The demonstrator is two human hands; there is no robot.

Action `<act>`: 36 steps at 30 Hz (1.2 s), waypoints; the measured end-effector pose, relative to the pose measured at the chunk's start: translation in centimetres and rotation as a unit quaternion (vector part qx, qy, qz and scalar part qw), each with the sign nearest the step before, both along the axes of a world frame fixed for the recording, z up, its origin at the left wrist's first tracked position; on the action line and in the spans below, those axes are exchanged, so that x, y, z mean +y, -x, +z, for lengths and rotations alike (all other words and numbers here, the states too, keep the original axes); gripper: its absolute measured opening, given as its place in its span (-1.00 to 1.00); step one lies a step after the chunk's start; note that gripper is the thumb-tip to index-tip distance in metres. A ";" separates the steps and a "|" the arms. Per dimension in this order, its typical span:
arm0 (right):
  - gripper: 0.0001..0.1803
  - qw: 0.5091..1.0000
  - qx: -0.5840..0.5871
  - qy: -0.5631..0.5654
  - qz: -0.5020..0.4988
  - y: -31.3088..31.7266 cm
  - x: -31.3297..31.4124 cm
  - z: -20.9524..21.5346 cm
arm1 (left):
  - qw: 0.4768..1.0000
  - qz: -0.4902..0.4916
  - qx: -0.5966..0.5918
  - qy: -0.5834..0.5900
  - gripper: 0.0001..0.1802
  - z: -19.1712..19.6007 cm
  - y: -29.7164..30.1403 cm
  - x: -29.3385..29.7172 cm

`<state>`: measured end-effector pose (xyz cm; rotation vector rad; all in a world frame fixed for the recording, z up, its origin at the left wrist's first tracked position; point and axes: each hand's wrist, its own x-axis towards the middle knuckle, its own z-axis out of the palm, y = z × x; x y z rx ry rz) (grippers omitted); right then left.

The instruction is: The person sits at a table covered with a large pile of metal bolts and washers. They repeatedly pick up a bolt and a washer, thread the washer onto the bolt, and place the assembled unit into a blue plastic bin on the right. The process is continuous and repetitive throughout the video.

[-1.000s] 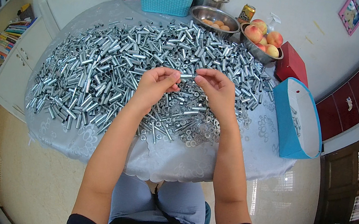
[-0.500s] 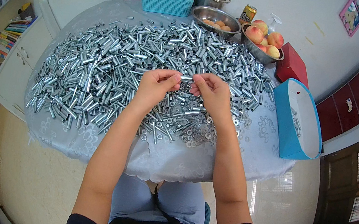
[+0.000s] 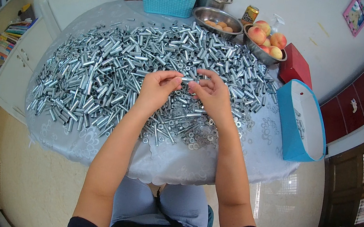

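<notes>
Centrally, a short silver cylindrical metal tube (image 3: 189,79) lies roughly level between both hands, above a broad heap of loose silver metal tubes, bolts and washers (image 3: 90,74). Left hand (image 3: 159,86): thumb and forefinger pinching the tube's left end. Right hand (image 3: 213,94): at the other end, thumb and forefinger spread apart; cannot tell whether any fingertip touches the metal. Heap rests on a pale grey patterned tablecloth (image 3: 174,170). Right side of table: open-topped blue box with white lining (image 3: 292,128), several small metal pieces inside.
</notes>
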<state>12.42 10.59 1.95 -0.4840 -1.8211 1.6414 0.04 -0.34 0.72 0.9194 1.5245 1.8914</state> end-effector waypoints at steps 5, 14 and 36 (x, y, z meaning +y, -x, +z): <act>-0.77 0.999 -0.042 0.013 0.014 -0.3 0.4 0.2 | 1.000 0.002 -0.008 -0.001 -0.79 0.1 0.0 0.1; -0.71 0.997 -0.077 -0.010 0.022 -0.5 0.5 0.7 | 1.000 -0.012 0.000 -0.007 -0.78 0.3 -0.1 -0.1; -0.44 0.998 -0.032 0.029 0.039 -0.9 0.0 1.1 | 0.999 -0.011 -0.013 0.034 -0.77 -0.1 0.0 0.0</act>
